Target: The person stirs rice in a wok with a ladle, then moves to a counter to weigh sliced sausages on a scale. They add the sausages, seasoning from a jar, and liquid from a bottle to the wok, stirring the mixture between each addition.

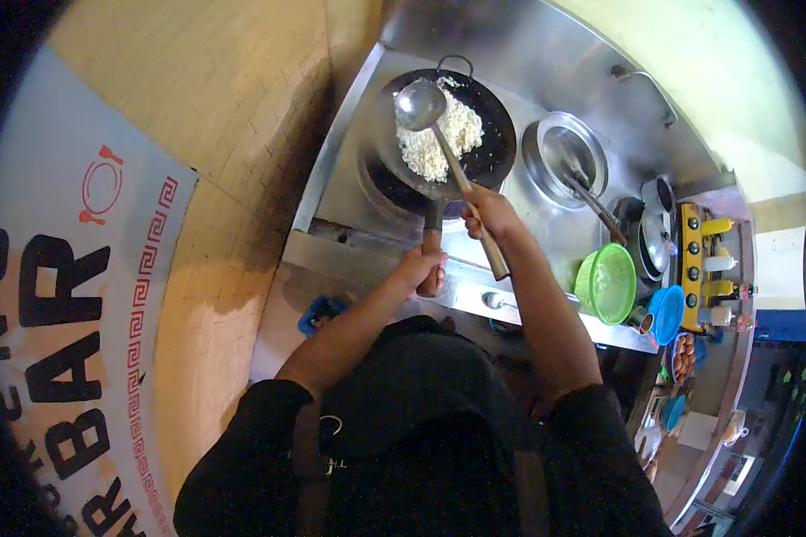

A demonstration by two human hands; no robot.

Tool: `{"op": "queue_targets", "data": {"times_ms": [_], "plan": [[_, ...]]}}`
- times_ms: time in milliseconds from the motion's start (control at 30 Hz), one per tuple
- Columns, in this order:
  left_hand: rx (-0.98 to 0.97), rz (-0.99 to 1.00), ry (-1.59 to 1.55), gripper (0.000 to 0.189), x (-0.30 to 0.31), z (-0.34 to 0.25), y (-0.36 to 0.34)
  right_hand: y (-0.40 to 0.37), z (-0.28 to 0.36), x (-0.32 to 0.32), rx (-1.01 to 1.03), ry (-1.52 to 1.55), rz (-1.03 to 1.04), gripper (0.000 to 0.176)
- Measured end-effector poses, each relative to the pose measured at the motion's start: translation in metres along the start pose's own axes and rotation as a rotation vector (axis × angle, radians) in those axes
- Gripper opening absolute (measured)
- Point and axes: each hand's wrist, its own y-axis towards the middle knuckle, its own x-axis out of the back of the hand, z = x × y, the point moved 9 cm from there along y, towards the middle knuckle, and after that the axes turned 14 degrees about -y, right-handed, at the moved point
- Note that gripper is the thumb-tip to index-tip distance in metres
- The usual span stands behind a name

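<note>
A dark wok [495, 125] with white rice [439, 143] in it sits over the burner on the steel stove. My left hand [418, 270] is wrapped round the wok's wooden handle, close to the stove's front edge. In my right hand [491, 215] is the long wooden shaft of a metal ladle [420, 105]. The ladle's round bowl is over the far left part of the rice and overlaps it in this view. The shaft slants down to the right, past my fist.
Right of the wok stands a round metal pan [564, 161] with utensils in it. Further right are a green basket [611, 285], a blue bowl [666, 315] and a yellow stove front with knobs [691, 259]. A small spoon [494, 300] lies at the front edge. A steel backsplash [546, 54] rises behind.
</note>
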Motion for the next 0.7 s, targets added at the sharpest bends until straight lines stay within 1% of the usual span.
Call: {"op": "queue_targets", "data": {"times_ms": [33, 100, 133, 200, 267, 300, 333, 367, 433, 467, 500, 567, 633, 667, 700], "plan": [[0.004, 0.023, -0.04, 0.012, 0.002, 0.003, 0.003, 0.005, -0.011, -0.003, -0.005, 0.011, -0.003, 0.036], [-0.002, 0.055, -0.074, 0.012, -0.001, 0.0, 0.007, 0.011, 0.004, 0.009, 0.176, -0.399, -0.256, 0.033], [-0.008, 0.062, -0.068, 0.012, -0.002, -0.001, 0.005, 0.006, 0.015, 0.014, 0.252, -0.626, -0.343, 0.033], [-0.018, 0.072, -0.063, 0.012, -0.007, -0.002, 0.002, -0.005, 0.021, 0.014, 0.248, -0.647, -0.337, 0.033], [-0.028, 0.01, -0.051, 0.011, -0.005, -0.003, -0.001, 0.001, 0.017, 0.014, 0.243, -0.675, -0.32, 0.034], [-0.032, 0.008, -0.059, 0.011, -0.004, -0.003, 0.0, 0.0, 0.027, 0.02, 0.505, -0.87, -0.534, 0.035], [-0.033, 0.025, -0.06, 0.012, -0.002, -0.002, 0.001, -0.018, 0.041, 0.015, 0.769, -1.048, -0.751, 0.037], [-0.033, 0.042, -0.055, 0.012, -0.001, -0.001, 0.002, -0.011, 0.042, 0.019, 0.767, -1.044, -0.749, 0.037], [0.01, 0.057, -0.072, 0.012, 0.0, 0.004, 0.001, 0.009, 0.043, 0.02, 0.571, -1.169, -0.604, 0.046], [0.039, 0.082, -0.092, 0.012, -0.003, 0.002, 0.004, 0.021, 0.032, 0.02, 0.53, -1.251, -0.461, 0.055], [0.037, 0.089, -0.082, 0.012, -0.006, -0.001, 0.005, 0.002, 0.041, 0.02, 0.535, -1.248, -0.473, 0.055], [-0.036, 0.09, -0.071, 0.012, -0.006, -0.003, 0.002, -0.058, 0.028, 0.002, 0.288, -1.779, -0.263, 0.057], [-0.009, 0.093, -0.076, 0.013, -0.006, -0.001, 0.004, -0.093, 0.007, 0.008, 0.164, -1.89, -0.198, 0.056], [0.02, 0.094, -0.077, 0.014, -0.005, 0.001, 0.004, -0.102, 0.007, 0.012, 0.076, -1.991, -0.205, 0.05], [0.026, 0.097, -0.07, 0.014, -0.006, 0.0, 0.003, -0.092, 0.004, 0.016, 0.069, -1.985, -0.212, 0.05]]}}
